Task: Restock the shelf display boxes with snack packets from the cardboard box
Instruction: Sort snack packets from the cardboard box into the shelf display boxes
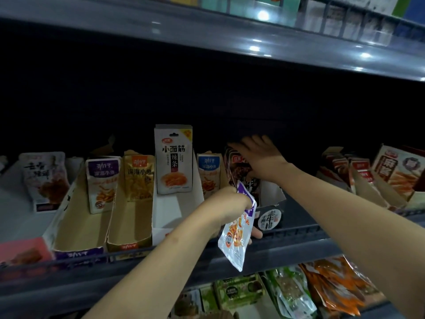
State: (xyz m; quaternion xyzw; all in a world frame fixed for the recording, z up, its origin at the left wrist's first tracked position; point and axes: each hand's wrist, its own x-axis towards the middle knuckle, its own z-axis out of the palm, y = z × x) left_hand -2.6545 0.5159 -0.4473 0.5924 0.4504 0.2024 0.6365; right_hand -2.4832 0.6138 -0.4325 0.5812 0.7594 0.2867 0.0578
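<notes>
I take the dark display box on the shelf as my landmark. My right hand reaches into it with fingers straight and fairly close together, pressing the dark packets toward the back. My left hand, just in front of that box, pinches a purple-and-white snack packet by its top edge; it hangs below the shelf lip. To do this well, I judge I should hold the row upright, then slide new stock in behind or in front without buckling it. The packet is glossy, thin film, limp and crinkly; the boxes left of the landmark are matte card, long open troughs, mostly bare. The supply carton is out of sight.
</notes>
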